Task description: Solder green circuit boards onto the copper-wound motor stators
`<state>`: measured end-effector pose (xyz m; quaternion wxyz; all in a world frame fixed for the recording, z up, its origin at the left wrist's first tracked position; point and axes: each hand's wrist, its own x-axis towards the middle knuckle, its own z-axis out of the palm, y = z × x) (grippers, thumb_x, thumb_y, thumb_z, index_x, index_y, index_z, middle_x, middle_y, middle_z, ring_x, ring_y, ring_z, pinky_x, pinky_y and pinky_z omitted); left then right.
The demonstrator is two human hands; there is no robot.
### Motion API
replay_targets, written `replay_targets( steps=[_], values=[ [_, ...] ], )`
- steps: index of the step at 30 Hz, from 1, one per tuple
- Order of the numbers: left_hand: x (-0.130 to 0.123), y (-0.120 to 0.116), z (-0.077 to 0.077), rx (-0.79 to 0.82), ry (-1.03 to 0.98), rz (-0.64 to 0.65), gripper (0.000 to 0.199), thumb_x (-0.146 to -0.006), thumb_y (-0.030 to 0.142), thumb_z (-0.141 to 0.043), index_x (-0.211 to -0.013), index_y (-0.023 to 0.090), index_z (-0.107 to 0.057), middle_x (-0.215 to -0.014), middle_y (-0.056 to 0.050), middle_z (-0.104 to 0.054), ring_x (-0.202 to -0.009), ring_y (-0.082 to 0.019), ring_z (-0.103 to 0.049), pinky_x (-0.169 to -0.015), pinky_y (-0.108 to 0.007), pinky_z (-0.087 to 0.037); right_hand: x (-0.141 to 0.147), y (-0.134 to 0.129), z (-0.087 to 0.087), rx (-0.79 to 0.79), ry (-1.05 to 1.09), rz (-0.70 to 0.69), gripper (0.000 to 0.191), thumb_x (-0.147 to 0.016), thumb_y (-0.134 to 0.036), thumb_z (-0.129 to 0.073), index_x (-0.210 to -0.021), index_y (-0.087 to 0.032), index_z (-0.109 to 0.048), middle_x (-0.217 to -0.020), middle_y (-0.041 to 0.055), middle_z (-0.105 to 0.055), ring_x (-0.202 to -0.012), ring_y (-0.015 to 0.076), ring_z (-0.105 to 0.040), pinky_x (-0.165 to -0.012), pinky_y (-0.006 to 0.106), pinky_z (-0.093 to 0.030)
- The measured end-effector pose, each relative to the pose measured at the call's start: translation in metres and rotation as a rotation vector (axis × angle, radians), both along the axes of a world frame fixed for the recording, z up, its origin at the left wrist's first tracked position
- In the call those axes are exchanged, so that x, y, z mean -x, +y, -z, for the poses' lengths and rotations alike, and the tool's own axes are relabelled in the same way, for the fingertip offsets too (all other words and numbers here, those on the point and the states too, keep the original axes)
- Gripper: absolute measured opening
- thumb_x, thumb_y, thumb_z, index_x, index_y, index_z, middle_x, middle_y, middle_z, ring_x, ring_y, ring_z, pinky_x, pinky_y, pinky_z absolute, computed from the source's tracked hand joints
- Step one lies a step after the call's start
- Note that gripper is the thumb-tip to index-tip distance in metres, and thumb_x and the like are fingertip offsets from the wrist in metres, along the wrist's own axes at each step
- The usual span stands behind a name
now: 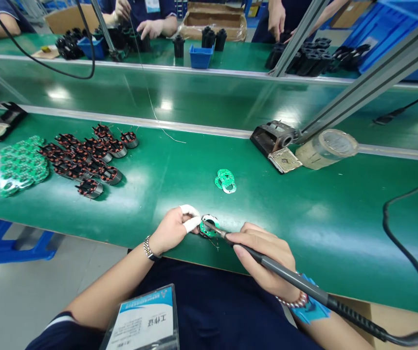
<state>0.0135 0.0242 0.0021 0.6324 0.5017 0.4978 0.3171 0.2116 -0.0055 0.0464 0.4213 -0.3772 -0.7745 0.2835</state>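
Observation:
My right hand [267,257] grips a soldering iron [289,274] like a pen, its tip touching a ring-shaped green circuit board [204,230]. That board sits on a motor stator, mostly hidden beneath it, near the table's front edge. With white covers on thumb and forefinger, my left hand [174,226] pinches the left rim of the board and stator. Thin wire ends stick out at the front of this piece. A little beyond it lie a few loose green circuit boards [226,181], overlapping.
Several copper-wound stators [90,154] stand at the left, beside a stack of green boards [22,163]. A soldering iron stand [274,138] and a cloudy plastic tub [325,148] are back right. Solder wire [154,114] hangs ahead; the iron's cable [394,233] loops right. Co-workers' hands [150,28] are across.

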Motion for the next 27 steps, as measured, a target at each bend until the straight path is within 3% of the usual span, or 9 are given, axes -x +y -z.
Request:
replay_targets(
  steps=[15,22,27],
  values=[
    [-0.002,0.0,0.0,-0.006,-0.011,-0.017,0.009,-0.072,0.023,-0.057,-0.069,0.015,-0.054,-0.054,0.002,-0.058,-0.053,-0.011,-0.059,-0.056,-0.022,-0.046,-0.004,0.001,-0.003,-0.036,0.01,0.011,0.023,-0.076,-0.005,-0.051,-0.092,-0.018,-0.061,-0.061,0.0029,-0.058,-0.053,0.0139,-0.051,-0.048,0.028,-0.045],
    [-0.001,0.0,0.001,-0.016,-0.01,-0.015,0.01,-0.073,0.023,-0.057,-0.069,0.015,-0.053,-0.054,0.002,-0.058,-0.052,-0.011,-0.058,-0.056,-0.022,-0.046,-0.004,0.017,0.014,-0.045,-0.055,0.009,0.017,-0.084,-0.015,-0.05,-0.1,-0.019,-0.056,-0.065,0.0016,-0.058,-0.057,0.0131,-0.055,-0.054,0.026,-0.048],
    [-0.002,0.0,0.001,-0.032,0.016,-0.01,0.01,-0.073,0.024,-0.057,-0.071,0.015,-0.054,-0.054,0.002,-0.057,-0.052,-0.011,-0.057,-0.056,-0.023,-0.046,0.001,0.035,0.022,0.039,-0.201,-0.14,0.023,-0.082,-0.017,-0.054,-0.105,-0.018,-0.054,-0.098,0.0101,-0.06,-0.092,0.0189,-0.059,-0.079,0.032,-0.05]
  ],
)
